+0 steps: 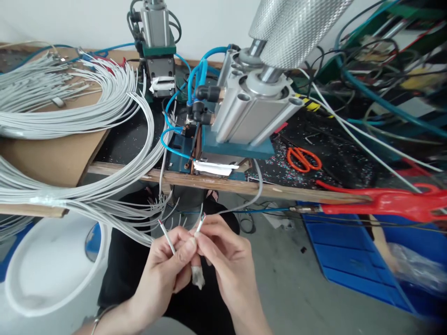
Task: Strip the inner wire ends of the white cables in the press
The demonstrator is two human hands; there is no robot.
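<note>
Left hand (167,260) grips thin white plastic-sheathed cable (167,237); right hand (223,253) pinches second thin white cable (199,226), both before brown wooden bench edge (279,190). Probably end prep; next needs steady fingertips.

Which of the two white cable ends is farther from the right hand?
The thin, round white cable sticking up from the left hand; the other white cable stands against the right hand.
</note>
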